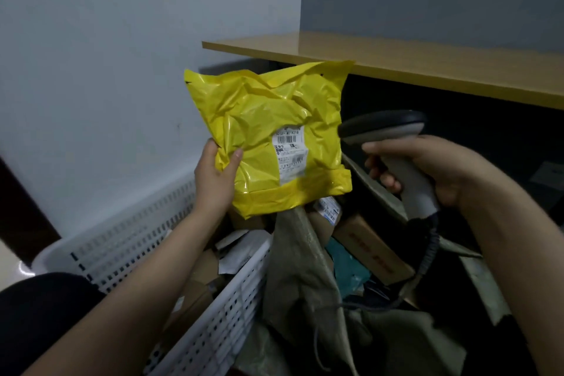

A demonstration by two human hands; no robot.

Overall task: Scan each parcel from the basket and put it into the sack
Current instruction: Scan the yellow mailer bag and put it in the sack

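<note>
**Yellow parcel**: crinkled plastic mailer, held upright in the air above the far end of the basket and the mouth of the sack, in front of the table edge. A white barcode label is turned toward the camera.

**Left hand**: fingers are clamped on the parcel's lower left edge, with the thumb laid on the front. The other fingers are hidden behind the parcel.

**Right hand**: fingers are wrapped round the pale handle of the scanner. The dark head is pointed left, just beside the parcel's right edge; contact cannot be told. A coiled cable is hung from the handle's base.

**Basket**: white, perforated, set at lower left against the wall. Cardboard and pale mailers are seen inside.

**Sack**: olive woven cloth, open, touching the basket's right side. A cardboard box and a teal packet are seen within.

**Table**: yellow-brown top, at upper right.
</note>
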